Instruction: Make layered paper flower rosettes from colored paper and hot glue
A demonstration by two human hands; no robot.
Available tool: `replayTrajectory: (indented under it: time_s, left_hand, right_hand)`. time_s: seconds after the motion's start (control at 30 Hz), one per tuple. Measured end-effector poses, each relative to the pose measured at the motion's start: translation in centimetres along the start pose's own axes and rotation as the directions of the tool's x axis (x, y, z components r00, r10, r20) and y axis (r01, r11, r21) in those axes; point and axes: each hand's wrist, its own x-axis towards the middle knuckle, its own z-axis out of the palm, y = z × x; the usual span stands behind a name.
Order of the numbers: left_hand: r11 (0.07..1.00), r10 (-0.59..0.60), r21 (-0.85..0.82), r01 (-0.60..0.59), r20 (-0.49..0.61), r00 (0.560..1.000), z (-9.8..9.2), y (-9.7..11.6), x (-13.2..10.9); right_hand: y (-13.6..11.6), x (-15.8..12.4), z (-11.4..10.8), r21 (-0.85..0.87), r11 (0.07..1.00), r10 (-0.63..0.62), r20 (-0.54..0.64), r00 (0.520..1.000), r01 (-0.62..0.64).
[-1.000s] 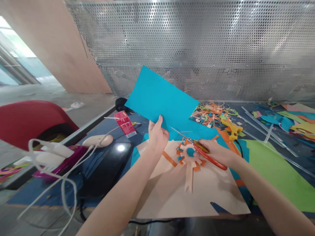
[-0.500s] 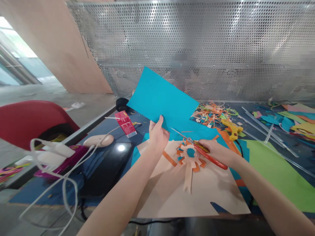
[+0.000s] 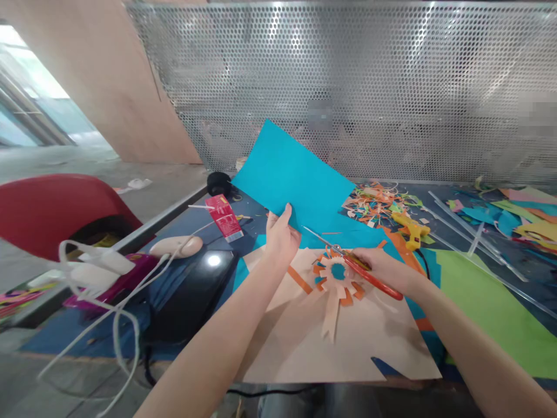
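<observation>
A tilted sheet of blue paper (image 3: pixel 296 168) is pinched at its lower edge by my left hand (image 3: pixel 282 233), thumb on the near face. My right hand (image 3: pixel 378 268) is closed round the handles of red-handled scissors (image 3: pixel 369 280). Their blades point up and left, toward the paper's lower edge; whether they touch it I cannot tell. Below the scissors, a peach and orange paper rosette (image 3: pixel 337 284) with a forked tail lies on a large peach sheet (image 3: pixel 304 354). More blue paper (image 3: pixel 361 229) lies flat behind it.
Paper scraps (image 3: pixel 376 200) and a yellow glue gun (image 3: pixel 411 229) are behind my right hand. Green paper (image 3: pixel 491 313) and clear sticks (image 3: pixel 474 232) lie at right. At left are a black phone (image 3: pixel 191 302), a red packet (image 3: pixel 224 217) and a power strip with white cables (image 3: pixel 108 284). A perforated metal panel (image 3: pixel 348 75) stands behind.
The blue sheet has shifted slightly to the right and tilted a little in my left hand. My right hand and the scissors are almost unmoved. The view has turned slightly.
</observation>
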Motion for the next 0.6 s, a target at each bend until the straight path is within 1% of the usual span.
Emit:
replayTrajectory:
  time_s: [0.1,0.27,0.4,0.47,0.6]
  left_hand:
    - [0.997,-0.013,-0.072,0.014,0.015,1.000,0.00,-0.23,0.13]
    - [0.995,-0.011,-0.099,0.014,0.023,1.000,0.16,-0.37,0.18]
    - [0.993,-0.009,-0.116,0.019,0.083,0.997,0.16,-0.41,0.19]
    - [0.992,-0.006,-0.128,0.019,0.100,0.995,0.16,-0.43,0.19]
    - [0.991,-0.019,-0.133,0.032,0.099,0.995,0.14,-0.48,0.25]
  right_hand:
    - [0.01,-0.05,-0.01,0.011,1.000,0.028,0.003,1.000,-0.028]
    - [0.17,0.00,-0.01,0.027,0.999,0.038,0.005,0.999,-0.038]
    - [0.36,0.08,-0.02,0.021,0.999,0.040,-0.004,0.999,-0.040]
    - [0.42,0.11,0.01,0.053,0.997,0.049,-0.007,0.999,-0.049]
    - [0.60,0.19,0.18,0.132,0.989,0.066,-0.004,0.998,-0.065]
